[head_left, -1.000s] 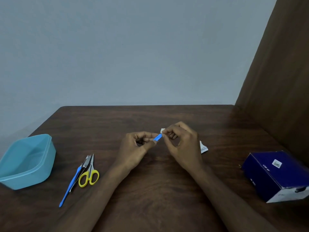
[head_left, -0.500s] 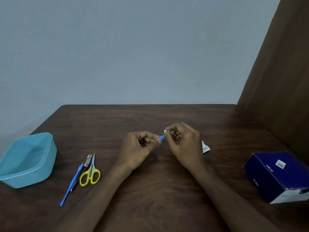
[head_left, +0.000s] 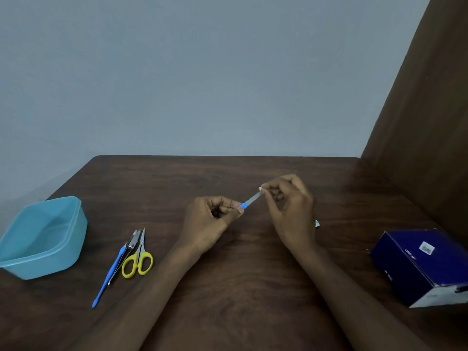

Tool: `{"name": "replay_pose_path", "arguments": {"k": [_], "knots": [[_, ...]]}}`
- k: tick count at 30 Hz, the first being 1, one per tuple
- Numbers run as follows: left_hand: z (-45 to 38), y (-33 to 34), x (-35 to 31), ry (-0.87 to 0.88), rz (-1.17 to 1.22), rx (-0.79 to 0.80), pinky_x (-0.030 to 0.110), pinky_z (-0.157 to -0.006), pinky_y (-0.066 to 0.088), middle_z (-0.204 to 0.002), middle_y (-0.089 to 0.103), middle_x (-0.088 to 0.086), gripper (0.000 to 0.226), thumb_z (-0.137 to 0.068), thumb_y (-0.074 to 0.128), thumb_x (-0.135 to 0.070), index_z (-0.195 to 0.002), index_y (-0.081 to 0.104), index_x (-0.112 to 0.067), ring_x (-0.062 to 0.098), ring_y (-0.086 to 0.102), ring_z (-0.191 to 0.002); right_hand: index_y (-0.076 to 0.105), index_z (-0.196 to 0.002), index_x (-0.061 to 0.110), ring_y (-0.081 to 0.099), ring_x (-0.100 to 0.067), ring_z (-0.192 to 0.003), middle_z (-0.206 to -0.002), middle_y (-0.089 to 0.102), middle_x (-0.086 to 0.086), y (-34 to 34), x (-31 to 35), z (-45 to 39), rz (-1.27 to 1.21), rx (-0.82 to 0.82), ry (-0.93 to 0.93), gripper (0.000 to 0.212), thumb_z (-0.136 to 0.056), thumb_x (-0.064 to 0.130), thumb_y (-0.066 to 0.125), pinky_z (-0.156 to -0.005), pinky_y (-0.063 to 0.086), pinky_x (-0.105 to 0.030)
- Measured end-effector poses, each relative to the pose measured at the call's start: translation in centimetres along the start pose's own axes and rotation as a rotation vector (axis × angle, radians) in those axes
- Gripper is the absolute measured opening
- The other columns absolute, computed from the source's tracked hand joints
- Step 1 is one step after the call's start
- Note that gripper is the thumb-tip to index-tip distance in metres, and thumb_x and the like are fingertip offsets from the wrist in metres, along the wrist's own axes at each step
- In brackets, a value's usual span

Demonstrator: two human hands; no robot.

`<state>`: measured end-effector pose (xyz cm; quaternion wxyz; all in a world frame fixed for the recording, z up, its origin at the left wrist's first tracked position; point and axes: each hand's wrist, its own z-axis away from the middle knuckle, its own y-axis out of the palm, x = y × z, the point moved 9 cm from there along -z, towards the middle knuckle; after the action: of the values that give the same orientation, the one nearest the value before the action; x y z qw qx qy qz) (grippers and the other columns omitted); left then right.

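grip: left hand [head_left: 210, 224] has its fingers curled in, thumb and forefinger pinching the blue handle end of a slim file-like tool [head_left: 251, 199]. right hand [head_left: 291, 211] pinches the far grey end between thumb and forefinger. a small white bit [head_left: 260, 189] shows right at those fingertips, too small to tell what it is. the other right fingers are loosely curled behind the pinch.

tool: spans the gap between the two hands over the middle of the wooden table [head_left: 253, 287], tilted, rising from the left hand toward the right and away from the person.

pose: both forearms bare, coming in from the near edge and angling toward each other. left palm is turned inward, right hand slightly higher and further out, back of the hand to the right.

around: a scrap of white paper [head_left: 317, 223] peeks out just beside the right hand. yellow-handled scissors [head_left: 138, 259], a nail clipper [head_left: 131, 243] and a long blue-handled tool [head_left: 109, 277] lie bunched together to the left. light blue plastic tub [head_left: 50, 262] at the far left edge. dark blue carton [head_left: 425, 262] at the right.
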<state>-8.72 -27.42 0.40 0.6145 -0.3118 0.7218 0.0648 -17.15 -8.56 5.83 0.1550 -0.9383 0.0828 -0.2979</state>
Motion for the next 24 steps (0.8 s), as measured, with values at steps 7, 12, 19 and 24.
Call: {"name": "replay_pose_path", "arguments": {"k": [7,12,19,24], "knots": [[-0.1,-0.4,-0.3,0.087,-0.052,-0.057,0.038,-0.061,0.059,-0.075,0.079,-0.006,0.004,-0.089,0.087,-0.028,-0.086,0.085,-0.03,0.011,0.069,-0.065,0.073,-0.094,0.005,0.068,-0.018,-0.086,-0.095,0.072,-0.004,2.5,3.3,1.2,0.032,0.184,-0.275,0.009,-0.094,-0.004,0.074,-0.078,0.054,-0.029],[0.1,-0.4,-1.1,0.157,-0.089,-0.071,0.017,-0.055,0.046,-0.062,0.069,-0.014,0.01,-0.088,0.087,-0.019,-0.084,0.085,-0.029,-0.001,0.055,-0.057,0.077,-0.096,0.006,0.069,-0.025,-0.088,-0.096,0.074,-0.005,1.7,0.7,0.1,0.159,0.135,-0.278,0.008,-0.093,-0.001,0.075,-0.084,0.053,-0.029],[0.2,-0.4,-1.1,0.145,-0.081,-0.068,0.017,-0.055,0.048,-0.069,0.076,-0.008,0.007,-0.088,0.088,-0.021,-0.085,0.086,-0.027,-0.002,0.059,-0.058,0.079,-0.097,0.007,0.068,-0.024,-0.092,-0.098,0.074,-0.004,-0.7,1.9,0.0,0.115,-0.014,-0.283,0.008,-0.096,0.0,0.076,-0.086,0.054,-0.034],[0.2,-0.6,-1.0,0.14,-0.108,-0.072,0.014,-0.056,0.048,-0.071,0.077,-0.01,0.007,-0.088,0.088,-0.021,-0.086,0.086,-0.028,-0.002,0.061,-0.06,0.078,-0.097,0.016,0.06,-0.025,-0.103,-0.11,0.069,0.0,2.6,2.2,1.0,0.181,0.193,-0.322,0.009,-0.093,0.008,0.077,-0.085,0.054,-0.038]]}}
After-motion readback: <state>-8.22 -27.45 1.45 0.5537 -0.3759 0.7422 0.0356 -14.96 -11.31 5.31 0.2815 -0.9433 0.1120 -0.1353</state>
